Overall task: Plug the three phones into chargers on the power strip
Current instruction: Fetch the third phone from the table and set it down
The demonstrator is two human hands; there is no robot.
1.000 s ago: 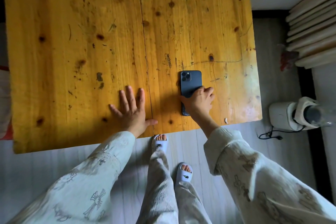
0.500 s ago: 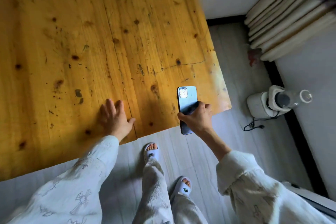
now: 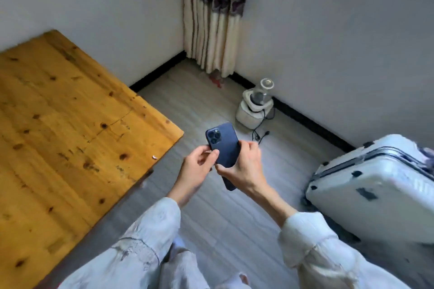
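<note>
A dark blue phone (image 3: 223,141) is held in the air over the floor, back side up, camera lenses at its far end. My right hand (image 3: 244,169) grips its lower half from the right. My left hand (image 3: 199,166) pinches its left edge with thumb and fingers. Both hands are off the wooden table (image 3: 70,148), which lies to the left. No power strip, charger or other phone is in view.
A white appliance (image 3: 254,107) with a clear top and a loose black cord (image 3: 259,135) stands on the floor by the wall. A white suitcase (image 3: 375,190) lies at right. A curtain (image 3: 213,30) hangs in the corner. A small pale object (image 3: 154,157) lies near the table's edge.
The phone has been lifted off the table and carried right over the floor. My left hand left the tabletop and joined the right on the phone. The view has swung right.
</note>
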